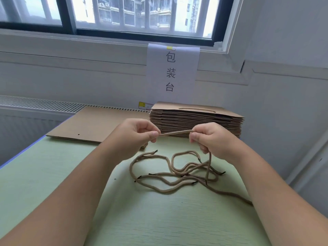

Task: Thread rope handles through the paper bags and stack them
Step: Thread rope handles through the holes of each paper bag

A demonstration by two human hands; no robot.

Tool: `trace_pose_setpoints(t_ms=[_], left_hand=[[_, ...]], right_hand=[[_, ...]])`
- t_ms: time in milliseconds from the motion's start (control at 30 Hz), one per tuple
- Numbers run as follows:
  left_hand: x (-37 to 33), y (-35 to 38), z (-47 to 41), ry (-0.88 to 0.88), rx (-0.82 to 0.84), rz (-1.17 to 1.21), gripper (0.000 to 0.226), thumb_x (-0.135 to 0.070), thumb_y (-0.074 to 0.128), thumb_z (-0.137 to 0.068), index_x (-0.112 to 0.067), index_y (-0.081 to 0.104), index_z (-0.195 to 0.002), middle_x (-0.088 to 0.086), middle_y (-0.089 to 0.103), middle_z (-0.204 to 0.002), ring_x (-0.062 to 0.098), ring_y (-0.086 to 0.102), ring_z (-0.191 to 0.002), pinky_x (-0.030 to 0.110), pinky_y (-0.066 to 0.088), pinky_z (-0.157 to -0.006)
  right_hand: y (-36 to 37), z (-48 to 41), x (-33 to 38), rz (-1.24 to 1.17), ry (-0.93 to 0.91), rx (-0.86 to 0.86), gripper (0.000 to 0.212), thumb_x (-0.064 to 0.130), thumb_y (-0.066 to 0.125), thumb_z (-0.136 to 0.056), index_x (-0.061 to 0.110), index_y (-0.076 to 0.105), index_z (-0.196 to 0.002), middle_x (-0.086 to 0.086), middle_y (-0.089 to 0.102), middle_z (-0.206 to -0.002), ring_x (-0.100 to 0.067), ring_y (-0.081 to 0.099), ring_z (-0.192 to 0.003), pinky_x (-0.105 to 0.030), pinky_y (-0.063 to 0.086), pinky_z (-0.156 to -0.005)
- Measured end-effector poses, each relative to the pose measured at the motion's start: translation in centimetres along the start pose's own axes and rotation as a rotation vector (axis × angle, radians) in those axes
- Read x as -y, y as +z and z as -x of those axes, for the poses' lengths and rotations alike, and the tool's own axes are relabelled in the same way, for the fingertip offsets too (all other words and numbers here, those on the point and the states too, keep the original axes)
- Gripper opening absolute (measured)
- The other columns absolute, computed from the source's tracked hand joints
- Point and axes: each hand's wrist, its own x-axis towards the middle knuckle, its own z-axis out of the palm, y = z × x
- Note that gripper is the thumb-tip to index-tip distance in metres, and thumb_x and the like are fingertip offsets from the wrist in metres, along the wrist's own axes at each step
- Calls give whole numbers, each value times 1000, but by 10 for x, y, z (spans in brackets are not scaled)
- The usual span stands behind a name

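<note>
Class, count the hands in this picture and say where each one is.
2. The left hand pinches one end of a stretched rope above the table; the right hand grips its other end, before the bag stack.

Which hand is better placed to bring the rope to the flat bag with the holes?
Probably the left hand: it pinches the rope nearest the flat bag. The right hand is before the stack.

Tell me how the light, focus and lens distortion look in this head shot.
Head view: daylight from the window is soft, with only faint shadows on the green table; the wide lens bows and tilts the sill and walls; forearms loom large at the bottom; the rope between left hand and right hand is sharp.
</note>
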Motion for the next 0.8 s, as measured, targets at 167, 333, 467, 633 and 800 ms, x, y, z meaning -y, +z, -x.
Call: trace_pose_setpoints(t_ms=[167,333,467,633,800], left_hand=[[-2,-9,-2,4,-108,35,15,-13,69,-97,-20,79,-89,-7,75,-73,4,59,-63,30,50,-73],[-5,17,6,90,-2,61,21,-6,73,-93,-24,78,-85,-5,78,-79,18,65,-72,33,53,-72],[2,33,5,147,32,105,23,-7,74,-88,-30,74,-82,2,79,-85,21,72,-78,41,56,-76],[10,11,-4,117,-95,12,9,-23,78,-90,-28,73,-85,-4,75,-77,11,65,-70,39,54,-73],[24,-8,-7,-96,-239,-543,35,-48,75,-87,-41,67,-120,-16,67,-120,10,62,-105,30,49,-83]], right_hand=[[-7,-1,-9,113,96,-72,26,23,55,-102,23,67,-80,6,54,-56,-17,50,-56,-36,44,-64],[14,7,16,211,-64,-24,50,45,75,-86,51,51,-129,20,62,-121,0,58,-115,-32,48,-98],[45,10,36,-120,-259,28,40,15,70,-91,39,58,-120,11,73,-101,-2,69,-88,-27,55,-83],[49,5,30,5,-221,-107,23,13,58,-99,35,63,-101,8,69,-73,-3,46,-54,-21,38,-54],[54,5,26,72,-137,-114,23,18,54,-101,35,62,-89,10,69,-75,-18,64,-70,-43,57,-72]])
